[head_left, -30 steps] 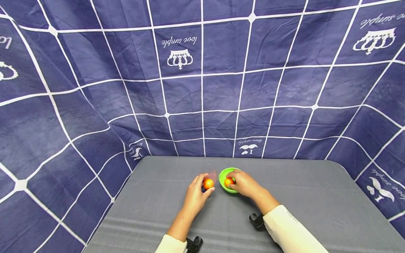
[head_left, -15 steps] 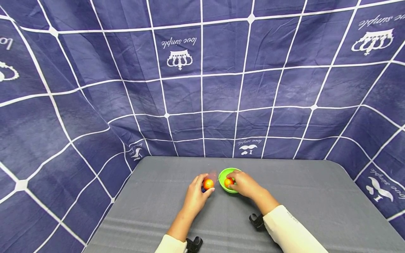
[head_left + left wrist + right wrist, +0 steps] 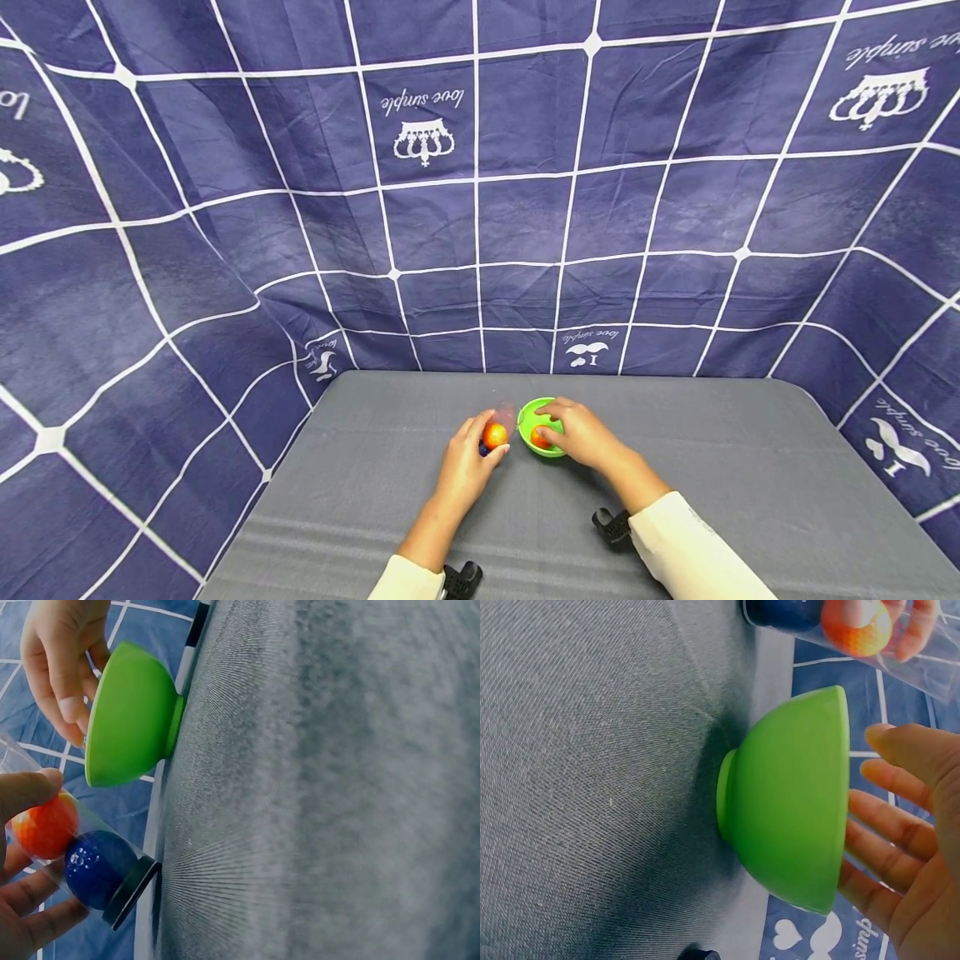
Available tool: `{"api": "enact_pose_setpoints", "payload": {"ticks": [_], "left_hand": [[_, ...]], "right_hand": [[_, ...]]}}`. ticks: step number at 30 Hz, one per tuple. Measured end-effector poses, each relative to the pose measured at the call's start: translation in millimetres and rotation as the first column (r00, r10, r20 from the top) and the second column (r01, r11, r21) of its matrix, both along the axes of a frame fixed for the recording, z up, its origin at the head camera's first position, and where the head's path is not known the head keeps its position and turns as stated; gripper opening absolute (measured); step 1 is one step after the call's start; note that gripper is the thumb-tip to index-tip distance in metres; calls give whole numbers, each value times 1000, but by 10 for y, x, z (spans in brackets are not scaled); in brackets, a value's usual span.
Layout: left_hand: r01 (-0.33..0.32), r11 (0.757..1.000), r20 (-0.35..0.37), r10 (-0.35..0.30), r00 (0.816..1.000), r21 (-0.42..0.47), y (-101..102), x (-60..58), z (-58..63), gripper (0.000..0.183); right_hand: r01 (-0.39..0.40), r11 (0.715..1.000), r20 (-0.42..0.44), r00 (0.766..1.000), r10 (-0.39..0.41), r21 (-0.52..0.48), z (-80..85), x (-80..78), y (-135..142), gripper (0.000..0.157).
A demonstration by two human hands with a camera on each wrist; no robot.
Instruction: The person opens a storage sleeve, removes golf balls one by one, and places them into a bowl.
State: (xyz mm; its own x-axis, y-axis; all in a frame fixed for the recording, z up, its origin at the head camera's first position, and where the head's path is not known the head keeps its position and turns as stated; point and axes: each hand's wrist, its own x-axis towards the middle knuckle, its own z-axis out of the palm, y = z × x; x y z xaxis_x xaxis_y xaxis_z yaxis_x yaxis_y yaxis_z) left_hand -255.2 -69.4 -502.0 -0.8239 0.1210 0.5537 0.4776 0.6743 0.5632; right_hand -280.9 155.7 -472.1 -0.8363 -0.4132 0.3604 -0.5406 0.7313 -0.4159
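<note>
Tilted in my left hand (image 3: 465,458) is a clear tube (image 3: 506,417) with a dark cap (image 3: 133,894) at its lower end. Inside it an orange ball (image 3: 49,825) lies against a blue ball (image 3: 99,868); the cap is at the table surface. Just right of the tube, a green bowl (image 3: 529,410) stands upright. My right hand (image 3: 583,435) hangs over the bowl's mouth with fingers spread and slightly bent. Another orange ball (image 3: 539,437) sits in the bowl below the thumb, partly hidden; the bowl wall conceals it in both wrist views.
Grey cloth covers the table (image 3: 720,467). A blue curtain (image 3: 525,217) with white grid lines rises behind and at both sides. Black wrist mounts (image 3: 611,527) sit at both sleeve cuffs.
My right fingers have spread and come off the orange ball, which stays in the bowl. My left hand and the tube have hardly moved.
</note>
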Motion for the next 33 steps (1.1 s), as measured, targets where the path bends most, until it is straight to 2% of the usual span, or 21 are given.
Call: {"api": "enact_pose_setpoints", "payload": {"ticks": [9,18,27,33], "left_hand": [[12,1000,-21,-12,1000,8,4,16,11,59],[-6,1000,-43,6,999,-10,32,38,104,60],[-57,994,-158,43,986,-88,64,63,200,61],[-70,989,-201,42,979,-132,77,77,240,62]], "right_hand": [[24,990,-9,1000,-26,-138,47,73,42,34],[30,958,-77,996,-54,-285,18,142,66,29],[22,903,-83,995,-64,-429,24,252,62,29],[35,865,-32,998,-58,-500,44,339,43,29]]}}
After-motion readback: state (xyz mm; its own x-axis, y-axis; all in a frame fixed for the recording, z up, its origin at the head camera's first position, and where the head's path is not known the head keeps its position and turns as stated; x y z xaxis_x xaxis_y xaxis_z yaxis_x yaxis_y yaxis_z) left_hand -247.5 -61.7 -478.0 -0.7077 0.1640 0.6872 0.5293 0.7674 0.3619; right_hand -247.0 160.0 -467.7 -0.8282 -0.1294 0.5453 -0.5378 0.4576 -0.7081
